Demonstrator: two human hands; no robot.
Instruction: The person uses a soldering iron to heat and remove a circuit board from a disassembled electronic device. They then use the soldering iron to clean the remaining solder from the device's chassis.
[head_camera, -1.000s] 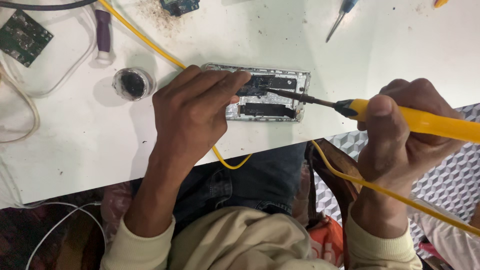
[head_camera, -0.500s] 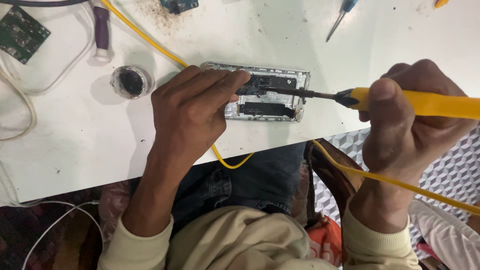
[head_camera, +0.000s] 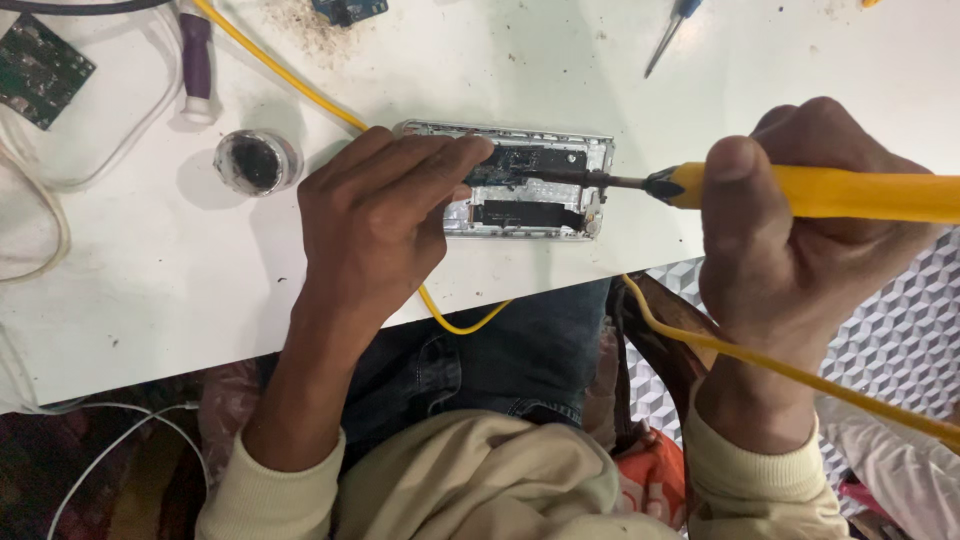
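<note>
While left hand (head_camera: 375, 215) pins opened phone (head_camera: 540, 185), right hand (head_camera: 800, 230) touches soldering iron (head_camera: 800, 190) there.

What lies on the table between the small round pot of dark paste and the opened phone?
In the head view, the left hand and a yellow cable lie between the pot and the phone.

Opened phone frame (head_camera: 530, 185) lies flat under yellow soldering iron (head_camera: 830, 192).
</note>
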